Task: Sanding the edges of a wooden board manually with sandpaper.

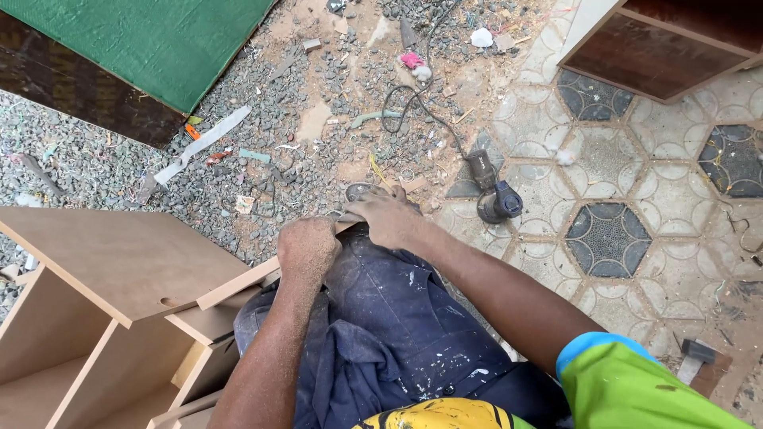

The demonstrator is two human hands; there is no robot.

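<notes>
My left hand (308,248) is closed around a narrow brown board strip (238,284) that runs from the cabinet on the left up across my raised knee. My right hand (389,216) grips the far end of the same strip, just over the knee in dusty dark blue trousers (397,310). Both hands sit close together, knuckles up. The strip's end is hidden under my fingers. A shoe tip (359,191) shows just beyond my right hand.
An unfinished brown board cabinet (103,270) with open compartments stands at the left. A corded power tool (494,195) lies on the patterned paving to the right. Gravel with scraps fills the middle. A green-topped panel (151,40) lies upper left, a dark wooden box (668,44) upper right, a hammer (695,357) lower right.
</notes>
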